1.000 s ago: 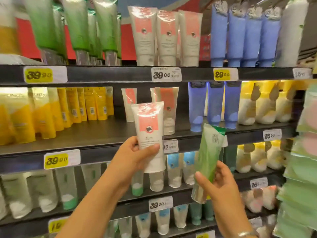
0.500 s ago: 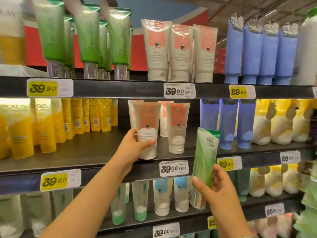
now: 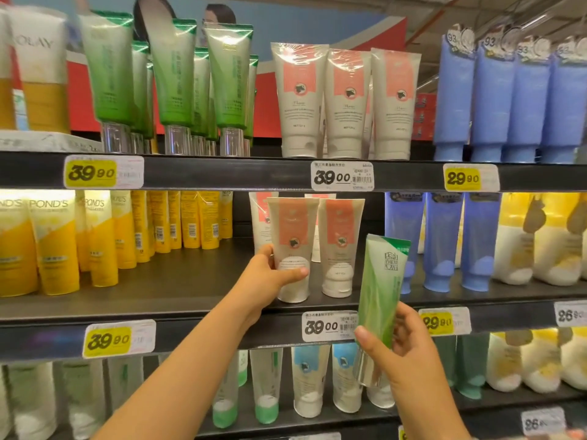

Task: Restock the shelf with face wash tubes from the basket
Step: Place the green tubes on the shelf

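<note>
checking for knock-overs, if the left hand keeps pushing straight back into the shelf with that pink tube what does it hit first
Probably the pink-and-white tube standing right behind the pink tube that the left hand grips. How far back it stands is unclear. The neighbouring tube sits beside that path, not in it.

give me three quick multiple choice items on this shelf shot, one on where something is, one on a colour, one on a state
1. Where does the pink-label tube in the left hand stand?
A. top shelf
B. middle shelf
C. bottom shelf

2. What colour is the tube in the right hand?
A. blue
B. yellow
C. green and white

3. How is the green tube placed?
A. held in the air before the shelves
B. standing on a shelf
C. lying flat on a shelf

Answers:
1 B, its cap rests on the middle shelf beside a matching tube.
2 C, green body fading to white.
3 A, the fingers grip its lower end and nothing supports it.
</note>
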`<state>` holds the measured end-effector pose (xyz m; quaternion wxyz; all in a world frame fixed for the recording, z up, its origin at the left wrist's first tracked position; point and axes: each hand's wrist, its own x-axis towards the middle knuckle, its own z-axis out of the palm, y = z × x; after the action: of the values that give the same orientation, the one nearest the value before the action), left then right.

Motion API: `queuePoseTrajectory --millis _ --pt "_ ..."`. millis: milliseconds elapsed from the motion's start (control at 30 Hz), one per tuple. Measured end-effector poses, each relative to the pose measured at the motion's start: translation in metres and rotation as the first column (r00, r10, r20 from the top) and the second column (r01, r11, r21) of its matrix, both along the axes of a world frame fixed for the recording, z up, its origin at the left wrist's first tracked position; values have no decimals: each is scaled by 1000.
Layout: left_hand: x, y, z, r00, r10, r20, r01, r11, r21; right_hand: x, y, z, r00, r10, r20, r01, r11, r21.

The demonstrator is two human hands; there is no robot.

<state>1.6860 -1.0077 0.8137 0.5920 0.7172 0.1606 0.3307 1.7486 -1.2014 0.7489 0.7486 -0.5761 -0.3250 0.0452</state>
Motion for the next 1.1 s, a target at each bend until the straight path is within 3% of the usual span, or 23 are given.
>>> queuePoseTrajectory --millis 267,433,533,867,1100 --pt "-6 -7 5 1000 -9 -21 9 1000 8 -4 7 7 998 66 22 -66 998 7" --pt "-31 -11 3 979 205 -7 -204 979 20 -15 21 10 987 159 36 -159 987 -6" --pt "-53 -15 -2 967 251 43 -253 965 62 -23 38 15 973 221 60 -220 975 -22" --pt "-113 -7 15 975 83 208 -96 994 51 -68 114 49 927 318 200 -304 948 -97" --pt "-106 13 22 969 127 213 -152 983 105 -77 147 59 940 226 257 -211 974 -83"
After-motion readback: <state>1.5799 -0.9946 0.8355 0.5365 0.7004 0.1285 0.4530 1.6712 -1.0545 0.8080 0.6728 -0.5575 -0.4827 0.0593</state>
